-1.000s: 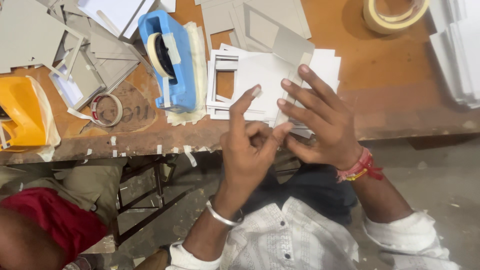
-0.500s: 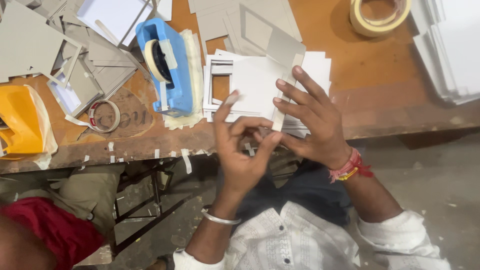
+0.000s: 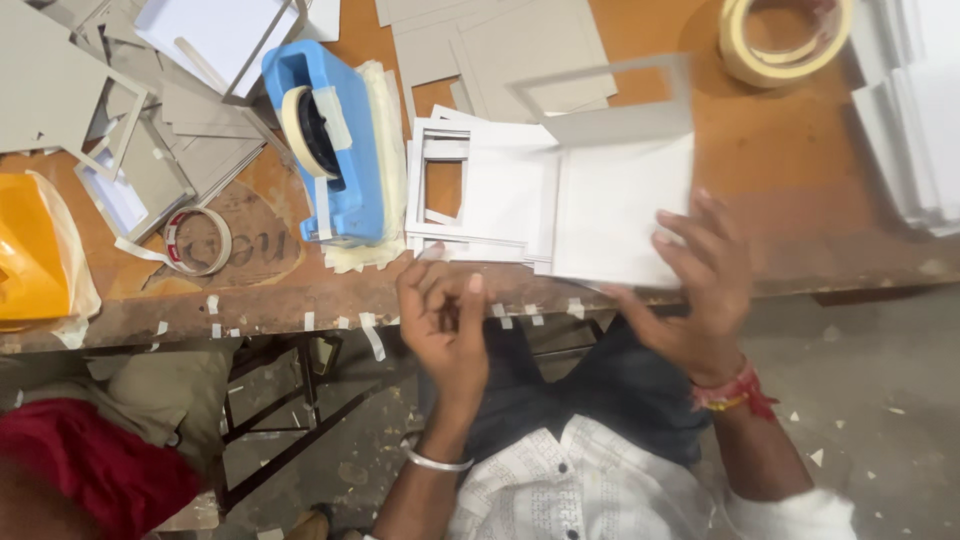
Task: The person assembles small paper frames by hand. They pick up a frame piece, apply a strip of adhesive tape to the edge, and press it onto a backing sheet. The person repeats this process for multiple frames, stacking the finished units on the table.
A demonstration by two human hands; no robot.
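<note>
My right hand [image 3: 700,300] grips the lower right corner of a white card [image 3: 615,210], fingers spread on top, blurred by motion. A thin grey frame [image 3: 600,85] stands up from the card's far edge. The card lies partly over a pile of white cut-out frames [image 3: 470,195] at the table's front edge. My left hand [image 3: 445,320] hovers at that edge just below the pile, fingers curled inward. Whether it pinches anything I cannot tell. A blue tape dispenser [image 3: 335,140] stands left of the pile.
Grey card offcuts [image 3: 110,110] litter the back left. A small tape roll [image 3: 198,240] and an orange object [image 3: 30,250] lie left; a large tape roll [image 3: 785,35] and white stacks [image 3: 915,110] sit right. Another person's red-clothed leg [image 3: 90,470] shows lower left.
My hands have come apart: the right one swung right and took hold of the white card, while the left stayed near the table edge with fingers curled.
</note>
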